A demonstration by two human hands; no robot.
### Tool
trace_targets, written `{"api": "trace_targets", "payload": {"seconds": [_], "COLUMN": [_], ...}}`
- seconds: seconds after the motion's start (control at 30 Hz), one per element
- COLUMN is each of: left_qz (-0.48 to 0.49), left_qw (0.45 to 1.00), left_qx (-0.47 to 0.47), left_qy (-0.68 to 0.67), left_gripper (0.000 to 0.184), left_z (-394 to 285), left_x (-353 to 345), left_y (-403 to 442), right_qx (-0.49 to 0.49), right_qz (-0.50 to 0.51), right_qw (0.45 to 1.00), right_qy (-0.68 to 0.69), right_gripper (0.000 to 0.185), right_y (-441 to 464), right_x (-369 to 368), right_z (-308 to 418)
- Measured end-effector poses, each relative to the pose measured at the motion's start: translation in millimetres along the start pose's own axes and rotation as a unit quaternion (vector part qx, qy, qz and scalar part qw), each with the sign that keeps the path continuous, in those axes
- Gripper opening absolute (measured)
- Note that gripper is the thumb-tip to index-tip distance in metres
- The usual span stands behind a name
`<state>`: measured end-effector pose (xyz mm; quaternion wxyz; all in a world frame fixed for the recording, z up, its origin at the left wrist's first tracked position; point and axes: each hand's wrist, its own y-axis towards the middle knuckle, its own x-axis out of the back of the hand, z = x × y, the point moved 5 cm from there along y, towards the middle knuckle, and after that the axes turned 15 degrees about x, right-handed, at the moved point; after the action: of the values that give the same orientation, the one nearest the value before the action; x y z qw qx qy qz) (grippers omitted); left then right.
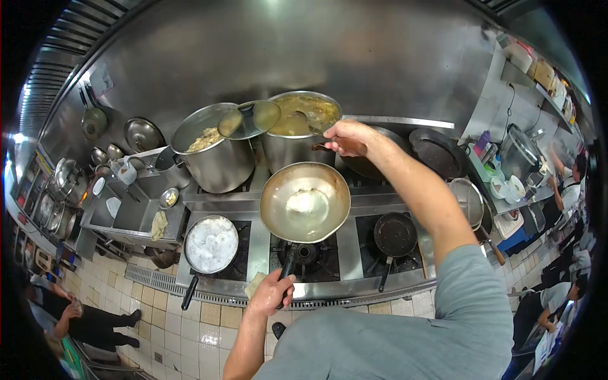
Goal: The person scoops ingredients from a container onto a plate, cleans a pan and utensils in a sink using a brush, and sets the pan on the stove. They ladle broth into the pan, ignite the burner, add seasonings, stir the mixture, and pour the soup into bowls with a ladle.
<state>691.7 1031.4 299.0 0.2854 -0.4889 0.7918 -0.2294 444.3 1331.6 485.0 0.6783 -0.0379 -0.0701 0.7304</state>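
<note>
My left hand (271,292) is closed round the black handle (288,261) of a wide metal pan (304,202), which is held over a burner and has a whitish patch at its bottom. Up at the right rim of a tall pot of yellowish broth (297,104), my right hand (347,139) grips the handle of a ladle (299,118). The ladle's bowl is at the broth. A glass lid (249,120) rests across this pot and the tall pot (218,164) on its left, in which pale pieces show.
A pan of white foamy contents (211,244) stands front left, a small black pan (395,234) front right. Dark pans (437,153) sit at the back right. A sink (130,206) is at left. Other people (88,316) stand at the far left and right.
</note>
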Motion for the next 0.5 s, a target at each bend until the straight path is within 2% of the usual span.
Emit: {"api": "trace_targets", "payload": {"seconds": [0.03,0.1,0.13,0.17,0.23,0.3,0.37,0.4,0.5], "left_qz": [0.002,-0.002,-0.005,-0.007,-0.007,-0.022,-0.018,-0.008,0.008], "left_qw": [1.000,1.000,1.000,1.000,0.999,0.999,0.999,0.999,0.999], "left_qx": [-0.007,-0.018,-0.026,-0.029,-0.035,-0.034,-0.033,-0.031,-0.017], "left_qy": [-0.008,0.000,0.007,0.005,-0.001,0.005,0.004,-0.016,-0.031], "left_gripper": [0.018,0.017,0.017,0.017,0.017,0.014,0.015,0.015,0.014], "left_z": [-7,-21,-28,-34,-44,-53,-59,-62,-73], "left_x": [-3,-10,-12,-14,-16,-17,-21,-22,-24], "left_y": [0,-2,-1,0,2,5,8,11,14], "right_qx": [0.001,-0.023,-0.041,-0.040,-0.014,0.006,0.027,0.052,0.052], "right_qz": [0.000,0.028,0.043,0.046,0.055,0.098,0.085,0.098,0.080], "right_qw": [1.000,0.956,0.927,0.928,0.860,0.834,0.830,0.809,0.797], "right_qy": [0.000,0.290,0.370,0.369,0.507,0.542,0.551,0.577,0.596], "right_gripper": [0.014,0.015,0.017,0.017,0.018,0.013,0.012,0.009,0.009], "right_y": [8,31,37,38,37,33,33,35,31], "right_x": [-2,-16,-20,-24,-29,-29,-24,-21,-15], "right_z": [-6,-23,-28,-23,-10,9,20,24,37]}}
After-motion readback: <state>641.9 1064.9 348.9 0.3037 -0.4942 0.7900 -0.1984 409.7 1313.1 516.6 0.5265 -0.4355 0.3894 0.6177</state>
